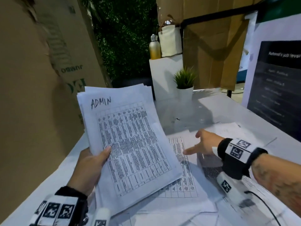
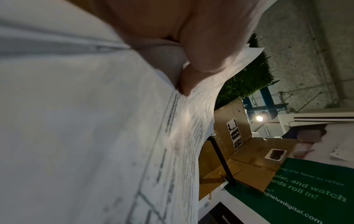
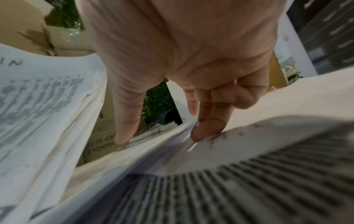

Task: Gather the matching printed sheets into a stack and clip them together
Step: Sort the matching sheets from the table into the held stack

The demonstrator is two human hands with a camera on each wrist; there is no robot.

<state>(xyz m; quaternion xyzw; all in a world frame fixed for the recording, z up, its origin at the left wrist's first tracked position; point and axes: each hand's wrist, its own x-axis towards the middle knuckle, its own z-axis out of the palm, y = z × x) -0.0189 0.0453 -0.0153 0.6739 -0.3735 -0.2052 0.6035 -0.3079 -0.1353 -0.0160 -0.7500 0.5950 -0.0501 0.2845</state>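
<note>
Gathering is underway: the left hand [image 1: 88, 168] pinches the "ADMIN" stack [image 1: 130, 144] at frame centre, raised off the surface [image 1: 219, 108]. The right hand [image 1: 206, 144], grip spread, reaches for loose sheets [image 1: 184, 160] lower right. No clip visible; clipping remains.

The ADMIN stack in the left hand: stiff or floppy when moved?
Likely floppy: the ADMIN stack bows where the left hand grips one edge. Its fanned top edges suggest unclipped sheets could slide apart. Held one-handed, it is probably light.
</note>
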